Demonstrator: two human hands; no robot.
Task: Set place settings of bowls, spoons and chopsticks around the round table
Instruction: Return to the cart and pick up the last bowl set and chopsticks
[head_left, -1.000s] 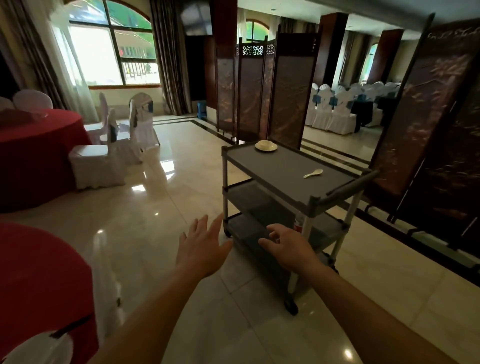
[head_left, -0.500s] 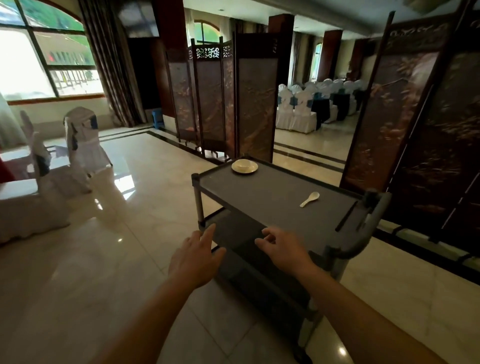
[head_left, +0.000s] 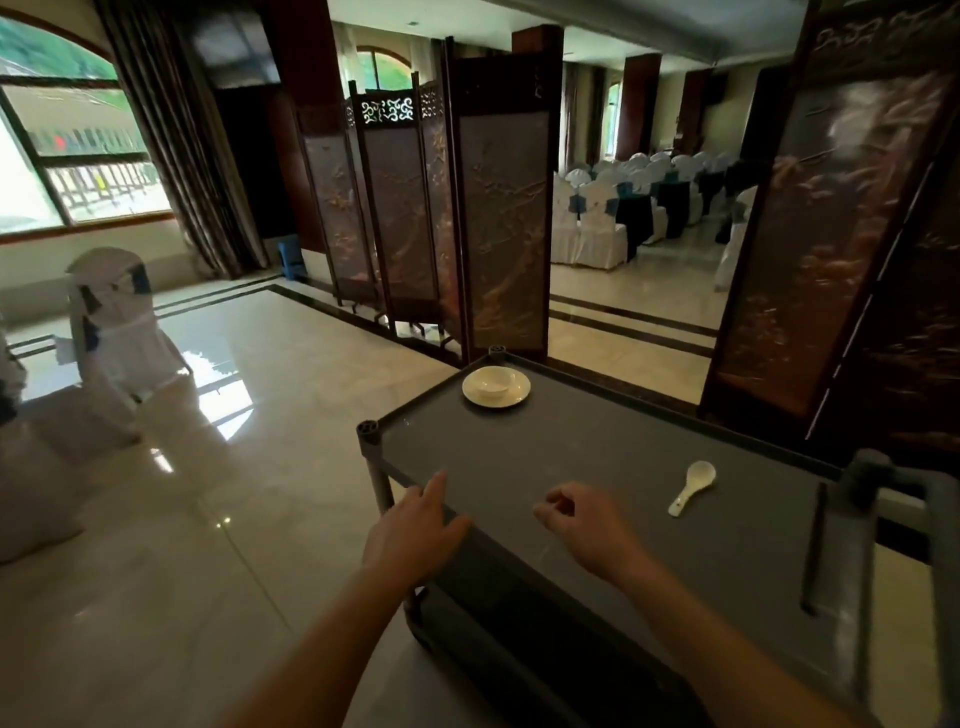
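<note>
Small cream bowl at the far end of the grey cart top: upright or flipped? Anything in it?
Upright and empty: the small cream bowl sits rim-up on a cream saucer, and its hollow shows nothing inside.

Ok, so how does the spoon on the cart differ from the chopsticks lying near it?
The spoon is white; the chopsticks are dark. The spoon is short with a rounded scoop, while the chopsticks are long, thin and straight. The chopsticks lie nearer the cart's handle than the spoon does. Both lie flat on the cart's grey top.
</note>
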